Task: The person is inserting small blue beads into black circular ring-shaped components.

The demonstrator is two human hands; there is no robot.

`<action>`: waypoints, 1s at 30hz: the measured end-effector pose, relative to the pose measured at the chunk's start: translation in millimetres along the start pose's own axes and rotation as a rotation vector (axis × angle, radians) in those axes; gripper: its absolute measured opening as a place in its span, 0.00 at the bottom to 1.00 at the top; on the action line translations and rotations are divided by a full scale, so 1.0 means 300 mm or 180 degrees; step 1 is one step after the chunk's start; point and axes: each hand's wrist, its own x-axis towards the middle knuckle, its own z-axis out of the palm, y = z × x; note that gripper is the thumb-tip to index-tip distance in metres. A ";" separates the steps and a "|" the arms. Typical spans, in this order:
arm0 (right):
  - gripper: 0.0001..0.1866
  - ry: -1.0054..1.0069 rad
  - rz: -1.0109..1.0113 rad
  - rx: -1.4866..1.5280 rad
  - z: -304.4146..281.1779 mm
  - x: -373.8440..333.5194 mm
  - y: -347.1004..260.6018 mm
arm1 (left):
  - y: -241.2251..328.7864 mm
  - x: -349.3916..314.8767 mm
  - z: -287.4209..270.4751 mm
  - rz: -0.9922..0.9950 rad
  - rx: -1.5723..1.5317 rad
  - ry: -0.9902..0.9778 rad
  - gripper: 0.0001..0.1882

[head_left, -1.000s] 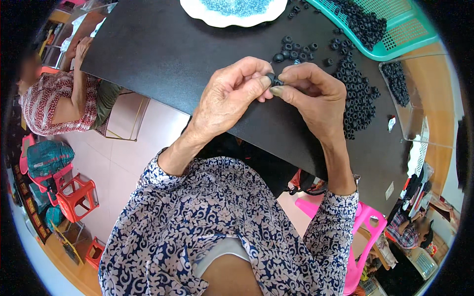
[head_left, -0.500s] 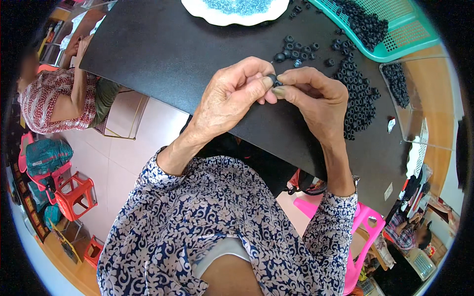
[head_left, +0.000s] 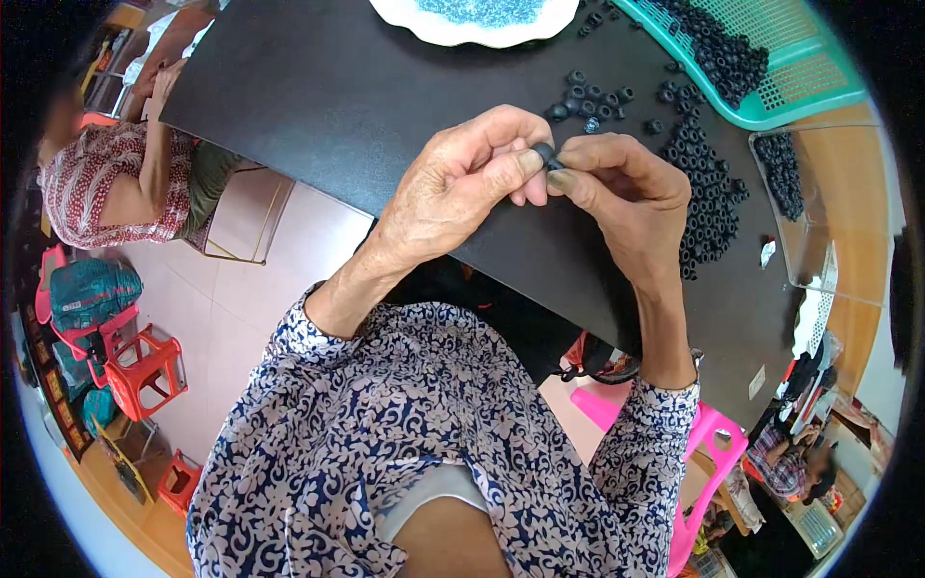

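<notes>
Between my two hands, just above the dark table, is a small round black piece. My left hand pinches it between thumb and fingers. From the other side my right hand closes thumb and forefinger on its edge; whether a second small part sits between them is hidden by the fingertips. Just beyond my hands lies a loose group of black ring-like pieces, with one shiny bluish piece near it. A bigger heap of black rings spreads beside my right hand.
A white scalloped dish of light-blue beads stands at the far side. At far right are a green basket and a clear tray, both holding black pieces. Another person sits at the left. A pink chair stands by my right arm.
My view has shifted slightly, so table things appear a little lower and further right. Both hands keep their pinch on the black piece, which shows more clearly between the fingertips.
</notes>
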 end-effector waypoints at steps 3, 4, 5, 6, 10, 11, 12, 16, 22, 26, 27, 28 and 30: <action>0.08 0.0009 -0.0001 0.0109 0.002 0.000 0.002 | -0.004 0.001 0.006 0.0120 0.0043 0.0066 0.08; 0.08 0.0004 0.0000 0.0114 0.004 0.001 0.001 | -0.002 0.000 0.008 0.0115 0.0075 0.0037 0.08; 0.07 0.0013 0.0019 0.0207 0.007 0.002 -0.004 | -0.001 -0.001 0.008 0.0109 0.0107 0.0007 0.08; 0.06 0.0025 0.0038 0.0294 0.008 0.002 -0.008 | 0.002 0.000 0.008 0.0108 0.0105 0.0008 0.08; 0.06 -0.0078 0.0039 0.0264 0.001 0.006 -0.006 | 0.001 0.001 0.010 0.0224 0.0310 -0.0055 0.08; 0.06 -0.0126 0.0058 0.0352 0.000 0.007 -0.003 | 0.001 0.001 0.011 0.0301 0.0322 -0.0068 0.08; 0.06 -0.0175 0.0077 0.0442 -0.001 0.007 0.001 | 0.003 0.000 0.010 0.0303 0.0322 -0.0071 0.08; 0.06 -0.0151 -0.0083 0.0431 0.006 0.005 0.009 | 0.018 -0.006 0.008 0.0149 0.0581 -0.0104 0.12; 0.06 -0.0049 -0.0159 0.0363 0.011 0.002 0.017 | 0.009 -0.010 0.016 0.0099 0.0445 0.0022 0.12; 0.07 -0.0110 -0.0326 0.0284 0.004 -0.002 0.021 | -0.006 -0.006 0.013 0.0243 0.0333 0.0022 0.09; 0.08 -0.0185 -0.0336 0.0264 0.002 -0.002 0.021 | -0.006 -0.005 0.011 0.0242 0.0333 0.0024 0.09; 0.08 -0.0185 -0.0335 0.0263 0.003 -0.001 0.021 | -0.005 -0.005 0.008 0.0229 0.0230 -0.0019 0.09; 0.07 -0.0043 -0.0357 0.0240 0.008 -0.001 0.020 | -0.007 -0.003 0.006 0.0216 0.0124 -0.0062 0.09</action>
